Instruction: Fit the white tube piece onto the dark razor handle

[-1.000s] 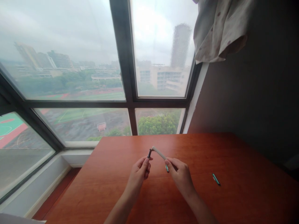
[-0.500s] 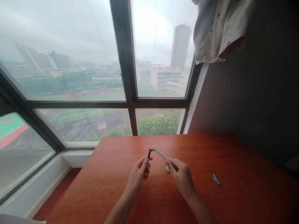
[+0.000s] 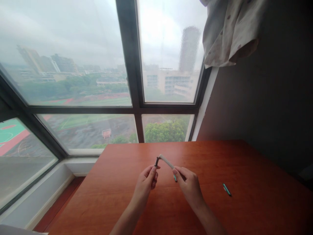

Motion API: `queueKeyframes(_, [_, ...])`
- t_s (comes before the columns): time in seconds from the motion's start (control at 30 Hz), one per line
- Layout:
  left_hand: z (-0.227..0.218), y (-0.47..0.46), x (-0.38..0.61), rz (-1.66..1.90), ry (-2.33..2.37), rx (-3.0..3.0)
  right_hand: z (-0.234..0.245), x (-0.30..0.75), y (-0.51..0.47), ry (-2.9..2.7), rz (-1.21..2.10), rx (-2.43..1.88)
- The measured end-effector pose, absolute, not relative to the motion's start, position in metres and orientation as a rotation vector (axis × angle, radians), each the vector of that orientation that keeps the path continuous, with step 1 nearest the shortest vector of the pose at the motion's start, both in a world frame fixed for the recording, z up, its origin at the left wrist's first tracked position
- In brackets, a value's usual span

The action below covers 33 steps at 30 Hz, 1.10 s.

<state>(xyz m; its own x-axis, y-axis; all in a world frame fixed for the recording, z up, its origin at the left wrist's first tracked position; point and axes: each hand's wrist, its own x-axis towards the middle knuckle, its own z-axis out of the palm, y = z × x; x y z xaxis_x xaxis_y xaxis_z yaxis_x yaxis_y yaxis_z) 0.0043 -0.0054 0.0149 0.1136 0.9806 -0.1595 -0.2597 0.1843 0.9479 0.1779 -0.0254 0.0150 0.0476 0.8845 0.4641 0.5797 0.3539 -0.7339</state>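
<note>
Over the middle of the table, my left hand (image 3: pixel 146 181) pinches a small dark piece (image 3: pixel 156 161) that stands upright, looks metallic and is wider at its ends. My right hand (image 3: pixel 188 183) grips a pale slim rod (image 3: pixel 167 161) by its lower end. The rod slants up to the left, and its far tip meets or nearly meets the top of the dark piece; I cannot tell whether they are joined. Just below the right fingers shows a narrow teal piece (image 3: pixel 175 178), partly hidden by the hand; whether it is held or lies on the table is unclear.
A teal and black pen-like piece (image 3: pixel 227 189) lies on the reddish-brown wooden table (image 3: pixel 102 195), right of my right hand. Behind the table stand large windows with dark frames (image 3: pixel 138 129). A light buttoned garment (image 3: pixel 230 36) hangs at upper right, before a dark wall.
Almost nothing differs. Both hands keep their grips and hold nearly the same position; the whole view has shifted very slightly.
</note>
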Motion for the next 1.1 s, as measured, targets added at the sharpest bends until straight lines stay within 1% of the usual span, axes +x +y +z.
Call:
queueKeyframes(0.53, [0.0162, -0.0049, 0.0029, 1.154, 1.038, 0.930, 0.0131, 0.1793, -0.0243, -1.597, 0.386, -1.362])
queueKeyframes(0.83, [0.0145, -0.0019, 0.0007, 1.186, 1.073, 0.948, 0.0136, 0.1738, -0.0257, -1.591, 0.572, -1.324])
queueKeyframes(1.1, [0.0184, -0.0019, -0.0021, 1.200, 1.099, 1.095, 0.0176, 0.1769, -0.0271, -1.567, 0.713, -1.269])
